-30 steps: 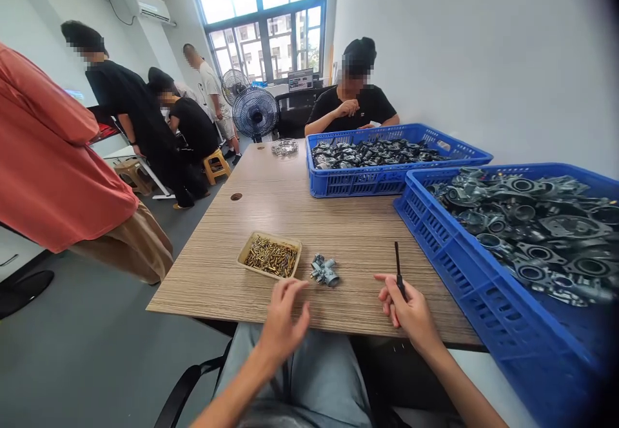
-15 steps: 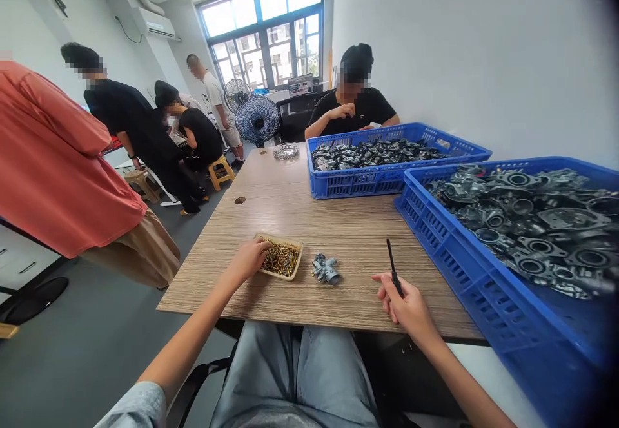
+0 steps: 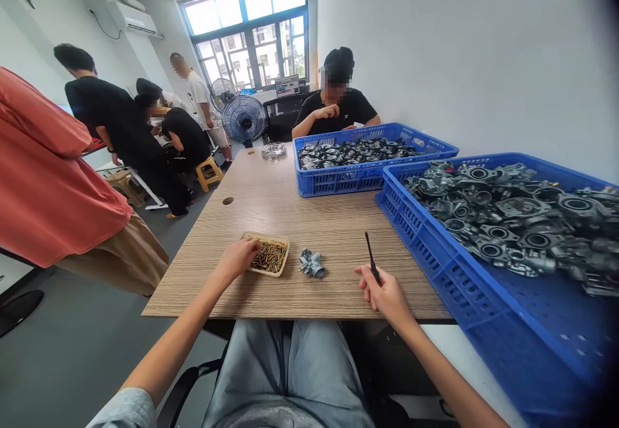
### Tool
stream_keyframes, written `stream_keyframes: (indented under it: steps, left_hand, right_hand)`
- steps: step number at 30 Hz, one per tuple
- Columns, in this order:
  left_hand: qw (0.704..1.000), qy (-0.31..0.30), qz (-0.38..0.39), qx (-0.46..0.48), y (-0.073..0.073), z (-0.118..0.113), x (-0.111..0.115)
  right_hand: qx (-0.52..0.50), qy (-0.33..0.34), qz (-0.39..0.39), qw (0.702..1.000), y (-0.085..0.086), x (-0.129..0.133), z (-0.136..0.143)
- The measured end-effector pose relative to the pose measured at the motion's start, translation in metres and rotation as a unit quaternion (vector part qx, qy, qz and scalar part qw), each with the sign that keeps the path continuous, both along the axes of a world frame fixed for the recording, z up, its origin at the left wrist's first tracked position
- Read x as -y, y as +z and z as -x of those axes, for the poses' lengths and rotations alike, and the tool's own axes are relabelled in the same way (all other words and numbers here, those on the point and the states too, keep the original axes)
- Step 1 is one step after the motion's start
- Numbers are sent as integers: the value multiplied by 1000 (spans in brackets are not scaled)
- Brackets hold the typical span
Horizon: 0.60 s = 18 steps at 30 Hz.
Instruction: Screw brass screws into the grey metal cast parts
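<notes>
My left hand point(image 3: 238, 257) reaches over the left rim of a small cream tray point(image 3: 285, 262) filled with brass-coloured pieces point(image 3: 269, 255). Its fingertips are bent together at the pieces; whether they pinch one is too small to tell. To the right of the tray, a grey metal part point(image 3: 312, 264) lies on the wooden table point(image 3: 271, 302). My right hand point(image 3: 384, 289) is closed around the black handle of a screwdriver point(image 3: 370, 254), whose shaft points up and away from me, above the table top.
Two blue crates point(image 3: 353, 186) point(image 3: 425, 234) full of metal parts stand along the table's right side. A person point(image 3: 338, 99) sits beyond the far crate. Clear packets point(image 3: 274, 151) lie at the far end. Other people stand or sit at left, near a fan point(image 3: 245, 120).
The view has swung slightly to the right, so most things appear further left. Both hands keep nearly the same places relative to the tray and the metal part.
</notes>
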<state>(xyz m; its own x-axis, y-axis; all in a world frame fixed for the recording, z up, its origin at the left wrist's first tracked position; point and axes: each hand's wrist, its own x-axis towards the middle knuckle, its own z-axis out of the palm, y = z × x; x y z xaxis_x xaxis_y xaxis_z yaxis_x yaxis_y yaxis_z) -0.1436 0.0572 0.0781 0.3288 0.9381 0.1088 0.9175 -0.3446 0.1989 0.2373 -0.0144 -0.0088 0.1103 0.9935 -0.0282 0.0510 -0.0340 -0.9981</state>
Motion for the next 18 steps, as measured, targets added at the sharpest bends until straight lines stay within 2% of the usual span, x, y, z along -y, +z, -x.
stream_keyframes:
  steps: [4,6,9,13,18]
  left_hand:
    - [999,-2,-42,31,6,-19,11]
    - [995,-27,-57,75,9,-38,18]
    - [987,-74,-41,138,11,-73,23]
    - [981,-87,-14,176,3,-110,19]
    - [983,-87,-8,160,-7,-127,13]
  right_hand:
    - [2,1,-4,1000,-2,-2,0]
    - [6,2,-4,1000,-3,-2,0]
    - [14,2,-5,1000,-3,-2,-1]
    - [20,1,-5,1000,0,-1,-1]
    - [31,2,-10,999,-3,-1,-2]
